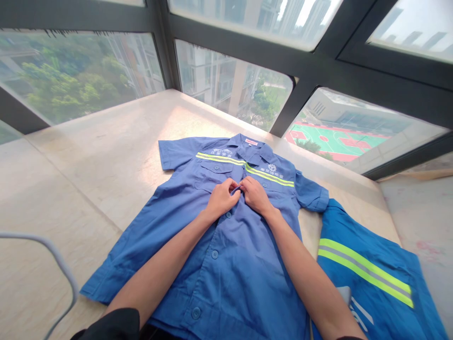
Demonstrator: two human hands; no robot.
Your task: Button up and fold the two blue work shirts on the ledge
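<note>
A blue short-sleeved work shirt (240, 264) lies front up, its collar pointing away from me. Yellow-green reflective strips cross its chest, with white printing above them. My left hand (223, 196) and my right hand (254, 193) meet at the front placket just below the chest strip. Both are closed, pinching the edge of the shirt cloth between their fingertips. A button there, if any, is hidden by the fingers. Lower down, several blue buttons (214, 254) show along the placket.
A second blue garment (368, 250) with a wide reflective band lies at the right, touching the shirt's sleeve. At the left a grey cable (67, 269) curves above the pale stone ledge (71, 189). Dark window frames (240, 45) border the ledge at the back.
</note>
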